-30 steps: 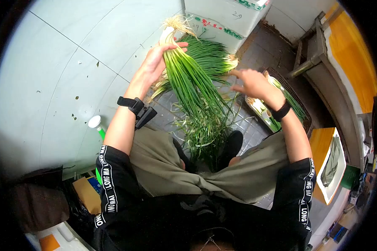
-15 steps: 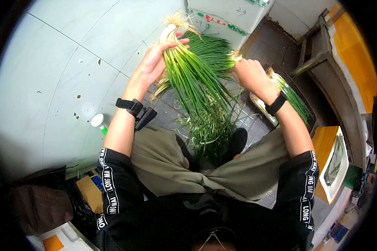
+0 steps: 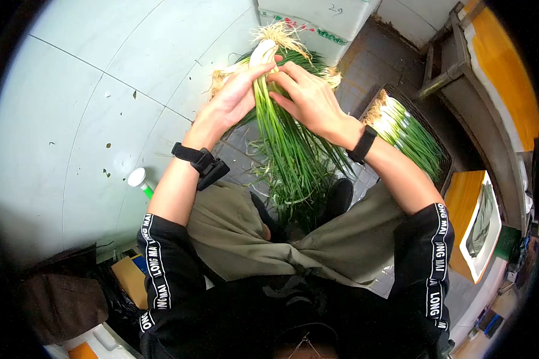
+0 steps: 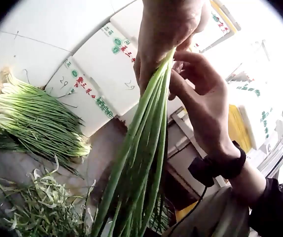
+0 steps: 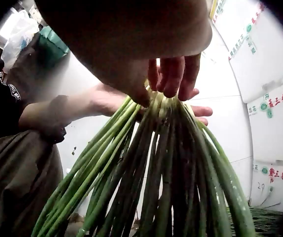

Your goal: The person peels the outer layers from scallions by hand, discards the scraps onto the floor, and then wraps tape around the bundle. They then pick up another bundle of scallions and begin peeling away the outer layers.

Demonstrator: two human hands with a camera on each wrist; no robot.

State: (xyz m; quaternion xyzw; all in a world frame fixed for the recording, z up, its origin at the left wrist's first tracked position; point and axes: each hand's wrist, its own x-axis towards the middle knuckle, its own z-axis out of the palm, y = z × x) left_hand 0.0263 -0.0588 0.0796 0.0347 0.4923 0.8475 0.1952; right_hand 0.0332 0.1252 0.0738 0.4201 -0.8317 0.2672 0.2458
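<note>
A bunch of green onions point(image 3: 275, 125) hangs leaves down from the left hand point(image 3: 236, 96), whose thumb lies across the white stalks below the roots. The right hand point(image 3: 311, 102) is at the same bunch, its thumb and fingers pinching at the stalks beside the left thumb. In the left wrist view the right hand point(image 4: 205, 98) has bent fingers against the bunch point(image 4: 141, 148). The right wrist view shows its fingertips on the pale stalks, with the left hand point(image 5: 109, 101) behind them and the leaves point(image 5: 156, 173) fanned out below.
More green onions point(image 4: 37, 118) lie on the floor by white boxes point(image 3: 311, 24). A dark basket point(image 3: 446, 155) at the right holds bunches. Loose leaves point(image 4: 42, 207) lie on the floor between the feet. A wooden-sided white box point(image 3: 467, 227) stands by the right elbow.
The right hand has moved left from the onions on the floor to the held bunch. The left hand and bunch have shifted slightly right.
</note>
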